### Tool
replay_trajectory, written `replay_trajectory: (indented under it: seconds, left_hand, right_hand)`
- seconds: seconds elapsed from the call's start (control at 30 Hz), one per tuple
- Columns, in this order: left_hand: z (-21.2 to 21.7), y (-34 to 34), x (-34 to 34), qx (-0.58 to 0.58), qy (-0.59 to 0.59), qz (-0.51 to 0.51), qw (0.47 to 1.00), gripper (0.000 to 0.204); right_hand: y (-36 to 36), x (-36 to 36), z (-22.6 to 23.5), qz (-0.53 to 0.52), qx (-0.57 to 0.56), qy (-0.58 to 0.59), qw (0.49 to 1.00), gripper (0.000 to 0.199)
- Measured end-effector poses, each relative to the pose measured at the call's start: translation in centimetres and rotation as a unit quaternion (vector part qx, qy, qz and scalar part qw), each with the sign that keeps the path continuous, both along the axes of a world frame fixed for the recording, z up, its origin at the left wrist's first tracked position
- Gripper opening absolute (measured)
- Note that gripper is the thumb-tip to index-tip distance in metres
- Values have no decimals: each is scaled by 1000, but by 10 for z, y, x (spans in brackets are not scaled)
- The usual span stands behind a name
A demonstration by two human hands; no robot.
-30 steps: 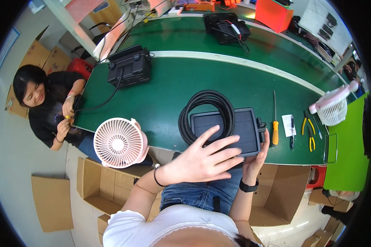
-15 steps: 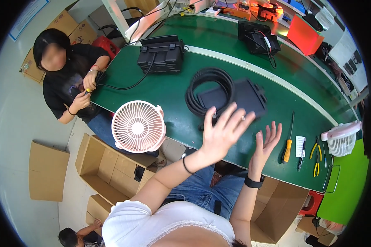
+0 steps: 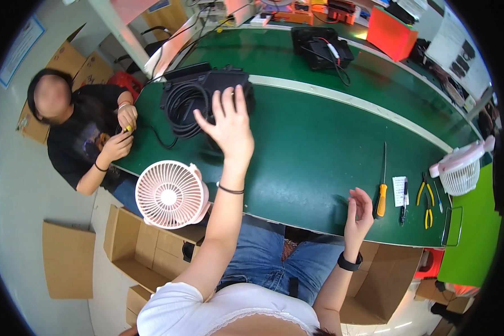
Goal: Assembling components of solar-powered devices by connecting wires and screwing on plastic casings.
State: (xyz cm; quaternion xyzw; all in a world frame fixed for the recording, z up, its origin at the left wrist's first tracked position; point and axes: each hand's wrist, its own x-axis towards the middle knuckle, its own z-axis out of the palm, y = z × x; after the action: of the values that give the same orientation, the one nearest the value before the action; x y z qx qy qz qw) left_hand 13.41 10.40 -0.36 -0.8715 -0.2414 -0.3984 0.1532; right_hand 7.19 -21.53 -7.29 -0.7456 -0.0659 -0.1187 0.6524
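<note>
The table (image 3: 313, 151)'s near edge passes under the left forearm and the right wrist. A broad stretch of green top lies between the two hands, running forward to a white strip (image 3: 269, 83) beyond them. Room is tighter left of the left forearm, where a pink fan (image 3: 171, 196) stands close by at the near edge.

The left hand (image 3: 227, 123) is spread wide, thumb well away from the fingers, and grasps nothing. Just left of it is the black coil (image 3: 187, 109), thumb tip at its right side; whether they touch I cannot tell. Ahead of the fingertips is a black box (image 3: 229, 78), blurring into the dark coil. Farther left, a co-worker's hands (image 3: 120, 143) hold a small yellow piece (image 3: 128, 128).

The right hand (image 3: 359, 221) hovers at the near edge, fingers loosely curled, grasping nothing visible. Just right of it lies a screwdriver (image 3: 381, 199), then a pen (image 3: 404, 201) and pliers (image 3: 425, 193).
</note>
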Motion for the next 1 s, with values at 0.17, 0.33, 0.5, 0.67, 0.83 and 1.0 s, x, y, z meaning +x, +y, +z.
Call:
replay_trajectory:
  seconds: [0.17, 0.33, 0.5, 0.67, 0.83, 1.0]
  left_hand:
    - [13, -29, -6, -52, -42, -86, 994, 53]
    - [10, -73, 43, -73, -23, -358, 931, 39]
    - [-33, -94, 126, -132, 117, -453, 874, 51]
    - [-46, -111, 193, -122, 144, -448, 874, 72]
    - [-62, -106, 236, -79, 197, -391, 896, 69]
    - [-57, -96, 250, -165, 211, -390, 881, 49]
  right_hand:
    - [-16, 1, 2, -51, -102, -29, 993, 20]
    - [-6, -3, 1, -51, -237, -67, 968, 19]
    - [-5, 2, 5, -39, -238, -78, 967, 19]
    - [-11, -1, 3, -83, -222, -132, 963, 24]
    - [-15, -7, -7, -185, -273, -151, 932, 26]
    - [-13, -9, -14, -239, -259, -129, 927, 26]
